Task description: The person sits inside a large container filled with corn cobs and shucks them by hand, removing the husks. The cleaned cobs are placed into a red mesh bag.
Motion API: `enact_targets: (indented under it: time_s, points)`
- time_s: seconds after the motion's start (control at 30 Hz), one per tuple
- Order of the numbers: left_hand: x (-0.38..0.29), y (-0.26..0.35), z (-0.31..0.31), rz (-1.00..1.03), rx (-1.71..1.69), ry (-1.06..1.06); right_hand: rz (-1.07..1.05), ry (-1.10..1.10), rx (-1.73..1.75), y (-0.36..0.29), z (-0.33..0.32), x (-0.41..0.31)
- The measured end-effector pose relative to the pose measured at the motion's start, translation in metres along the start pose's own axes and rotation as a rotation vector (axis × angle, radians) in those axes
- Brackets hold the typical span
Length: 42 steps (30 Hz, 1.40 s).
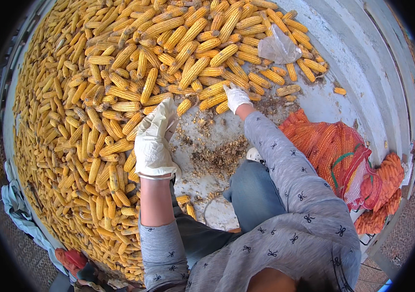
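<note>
My left hand (155, 140), in a loose cream-white glove, is raised over the edge of a large heap of dried corn cobs (120, 93); its fingers point away from me, and whether it holds anything is hidden by the glove. Farther forward, my right hand (237, 98), in a thin white glove, reaches to the cobs at the heap's front edge. Its fingertips touch or hover just over a yellow corn cob (213, 90); a firm grip cannot be made out. A short cob (184, 107) lies between the two hands.
Red mesh sacks filled with cobs (324, 149) lie at the right. A crumpled clear plastic bag (280, 45) rests on the heap's far right. Loose kernels and debris (222, 157) cover the pale floor before my knees. Pale raised ledges (370, 69) curve along the right.
</note>
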State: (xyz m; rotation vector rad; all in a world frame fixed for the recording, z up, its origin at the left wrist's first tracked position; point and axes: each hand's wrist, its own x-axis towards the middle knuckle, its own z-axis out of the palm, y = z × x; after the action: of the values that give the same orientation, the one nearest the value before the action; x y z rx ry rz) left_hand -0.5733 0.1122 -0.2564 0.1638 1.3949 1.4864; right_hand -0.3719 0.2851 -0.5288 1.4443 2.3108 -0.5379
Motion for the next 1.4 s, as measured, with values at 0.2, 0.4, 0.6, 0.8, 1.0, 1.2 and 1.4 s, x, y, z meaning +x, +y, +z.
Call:
enact_targets:
  time_s: [0.2, 0.4, 0.6, 0.8, 1.0, 1.2, 1.4]
  points:
    - [0.014, 0.001, 0.006, -0.053, 0.011, 0.042, 0.297, -0.129, 0.336, 0.004, -0.007, 0.078]
    - [0.018, 0.003, 0.009, -0.049, 0.03, 0.023, 0.278, -0.106, 0.286, 0.002, -0.002, 0.083]
    - [0.011, 0.003, 0.007, -0.031, -0.052, 0.033, 0.071, -0.279, 0.156, -0.01, -0.04, 0.038]
    - [-0.007, 0.005, -0.014, 0.067, -0.02, 0.038, -0.112, -0.063, 0.134, -0.035, -0.133, -0.026]
    - [-0.049, -0.009, -0.012, 0.189, 0.492, -0.07, -0.324, 0.046, 0.268, -0.067, -0.23, -0.151]
    - [-0.106, -0.008, -0.016, 0.456, 0.894, -0.206, -0.328, 0.064, 0.273, -0.122, -0.276, -0.265]
    - [-0.115, 0.0, -0.037, 0.19, 0.046, -0.548, -0.447, 0.036, 1.058, -0.133, -0.245, -0.33]
